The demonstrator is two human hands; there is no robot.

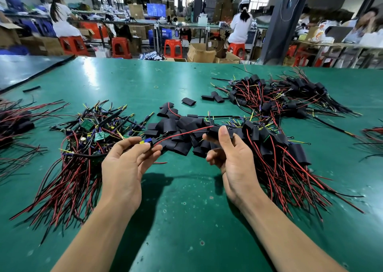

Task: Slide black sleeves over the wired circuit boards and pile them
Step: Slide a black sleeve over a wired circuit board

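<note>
Black sleeve [214,131] pinched in my right hand [234,160], wired circuit board [145,141] gripped by my left hand [124,166], above green table [186,209], loose sleeves [176,124] beyond.

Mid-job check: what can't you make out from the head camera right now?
Head view: the circuit board in the left hand is mostly hidden by its fingers.
The black sleeve is partly covered by the right hand; whether the red wire enters it is unclear.
At the left edge, wire bundles are cut off by the frame.
The back benches are blurred.

No text, label or number is legible anywhere.
</note>
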